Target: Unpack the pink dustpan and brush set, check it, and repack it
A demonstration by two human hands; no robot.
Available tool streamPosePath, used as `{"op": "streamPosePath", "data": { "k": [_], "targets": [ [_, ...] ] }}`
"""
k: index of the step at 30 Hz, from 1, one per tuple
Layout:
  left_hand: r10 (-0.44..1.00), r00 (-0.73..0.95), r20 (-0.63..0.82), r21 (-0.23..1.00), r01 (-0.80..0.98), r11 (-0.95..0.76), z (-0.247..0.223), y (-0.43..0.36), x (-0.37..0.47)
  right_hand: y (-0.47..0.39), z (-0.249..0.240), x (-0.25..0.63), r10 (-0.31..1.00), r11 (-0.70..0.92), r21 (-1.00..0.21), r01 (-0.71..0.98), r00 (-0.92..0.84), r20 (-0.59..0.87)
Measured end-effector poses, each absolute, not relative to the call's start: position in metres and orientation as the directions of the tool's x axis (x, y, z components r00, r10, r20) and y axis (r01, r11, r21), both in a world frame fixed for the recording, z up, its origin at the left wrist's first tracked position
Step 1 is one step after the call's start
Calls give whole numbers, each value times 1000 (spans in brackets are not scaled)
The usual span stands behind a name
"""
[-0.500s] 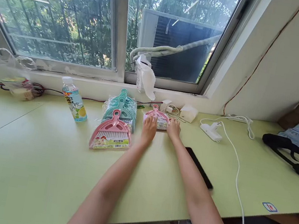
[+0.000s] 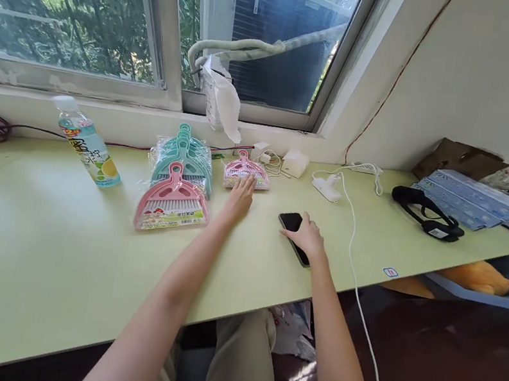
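My left hand (image 2: 240, 196) rests with its fingers laid out on the front of a small pink dustpan set (image 2: 257, 175) in clear wrap. Farther right, my right hand (image 2: 306, 235) spans a black phone (image 2: 291, 222), thumb on one side and fingers on the other, while the phone lies on the table. Left of my left hand lies a larger pink dustpan and brush set (image 2: 174, 206) in plastic. Behind it, several teal sets (image 2: 183, 156) are stacked, also wrapped.
A bottle (image 2: 89, 146) leans at the left. A white power strip (image 2: 326, 187) with a cable trailing over the table edge, black headgear (image 2: 426, 213) and blue packages (image 2: 470, 197) are at the right. A white box (image 2: 295, 163) stands by the wall.
My right hand has left the small pink set and moved right and nearer to me, onto the phone. My left hand stays at the small set. The view has turned right.
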State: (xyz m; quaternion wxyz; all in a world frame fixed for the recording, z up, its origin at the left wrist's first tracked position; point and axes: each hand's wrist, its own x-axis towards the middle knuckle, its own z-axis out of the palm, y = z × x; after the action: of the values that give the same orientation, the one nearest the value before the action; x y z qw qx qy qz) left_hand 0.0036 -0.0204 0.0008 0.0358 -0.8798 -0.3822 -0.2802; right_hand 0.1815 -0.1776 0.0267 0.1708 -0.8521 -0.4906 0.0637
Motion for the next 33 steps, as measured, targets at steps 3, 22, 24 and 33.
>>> {"op": "streamPosePath", "data": {
  "k": [3, 22, 24, 33],
  "targets": [
    [568, 617, 545, 97, 626, -774, 9, -53, -5, -179, 14, 170, 815, -479, -374, 794, 561, 148],
    [889, -381, 252, 711, 697, 97, 22, -76, -303, -163, -13, 193, 722, -458, -532, 713, 647, 245],
    [917, -355, 185, 756, 647, 98, 19, -76, -305, -163, -15, 193, 716, -449, -541, 711, 649, 258],
    [987, -99, 123, 678, 735, -11, 13, -77, -281, -162, -16, 193, 716, -445, -544, 712, 647, 262]
  ]
}}
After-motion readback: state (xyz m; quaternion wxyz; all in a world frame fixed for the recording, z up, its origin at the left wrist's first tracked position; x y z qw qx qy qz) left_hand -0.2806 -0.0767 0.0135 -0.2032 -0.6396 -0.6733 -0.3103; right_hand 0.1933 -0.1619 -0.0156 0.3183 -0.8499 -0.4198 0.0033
